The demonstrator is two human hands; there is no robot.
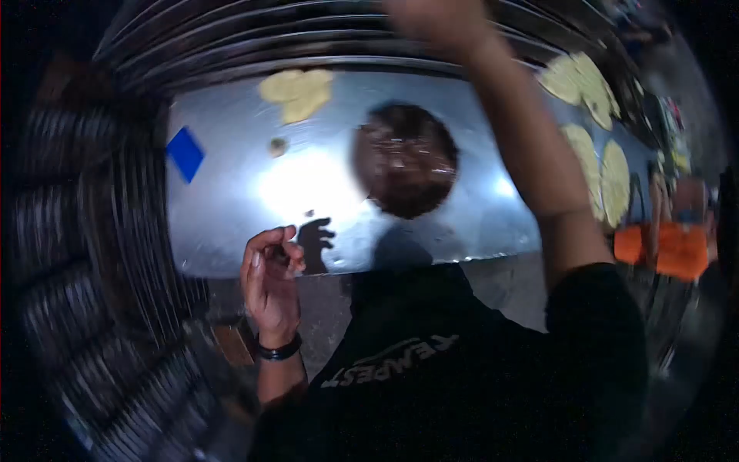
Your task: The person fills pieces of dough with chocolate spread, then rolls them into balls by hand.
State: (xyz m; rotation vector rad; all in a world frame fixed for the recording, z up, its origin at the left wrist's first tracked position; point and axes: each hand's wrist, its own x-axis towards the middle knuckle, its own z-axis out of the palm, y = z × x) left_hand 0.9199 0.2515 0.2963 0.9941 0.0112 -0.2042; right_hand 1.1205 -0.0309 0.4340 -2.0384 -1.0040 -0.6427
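Note:
My left hand (273,266) hovers over the table's near edge with bent fingers that stand apart, holding nothing visible. Its shadow falls on the metal tabletop (231,231). My right hand (439,23) reaches to the top of the view, smeared by motion, so its fingers cannot be made out. Between the arms lies a round, dark brown, glossy mass (406,160) on the table. Behind it to the left is a flat, pale yellow dough piece (299,94), with a small round bit (277,146) just below it. A blue scraper-like piece (185,154) rests at the left edge.
Metal racks (308,38) run behind the table, and more racks (138,231) stand at the left. Several flat dough pieces (614,181) lie at the right. Beyond them is a person in orange (662,250), partly visible. A brown box-like object (232,344) sits below the table edge.

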